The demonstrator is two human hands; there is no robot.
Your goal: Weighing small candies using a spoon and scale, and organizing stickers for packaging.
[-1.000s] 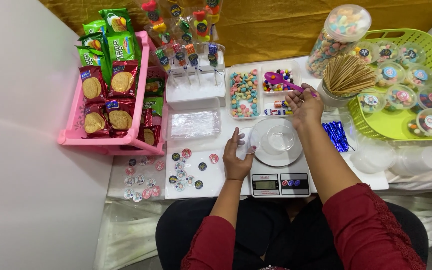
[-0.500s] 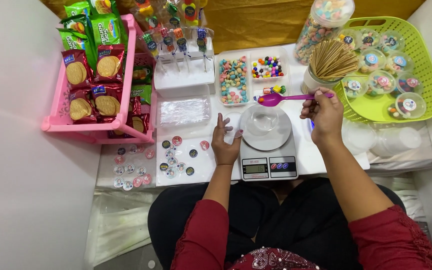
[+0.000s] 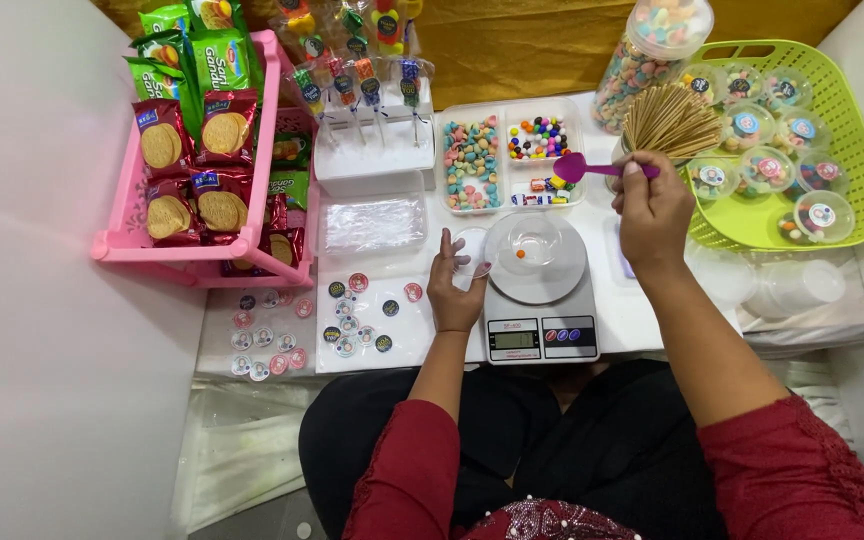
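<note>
Now | purple spoon point(image 3: 592, 167) back over tray point(image 3: 512, 160) | orange candy point(image 3: 520, 254) dropped in cup point(image 3: 535, 243)

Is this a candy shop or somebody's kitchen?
Probably a small sweet-packing table, not a kitchen. There is a scale with a clear cup on it, trays of candies, and filled, lidded cups in a green basket. The right hand holds a purple spoon.

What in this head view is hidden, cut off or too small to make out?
- Grey kitchen scale: display reading too small.
- Clear plastic lid: partly covered by the left hand.
- Purple plastic spoon: handle end hidden in the right hand.
- Tall candy jar: top cut off by frame edge.
</note>
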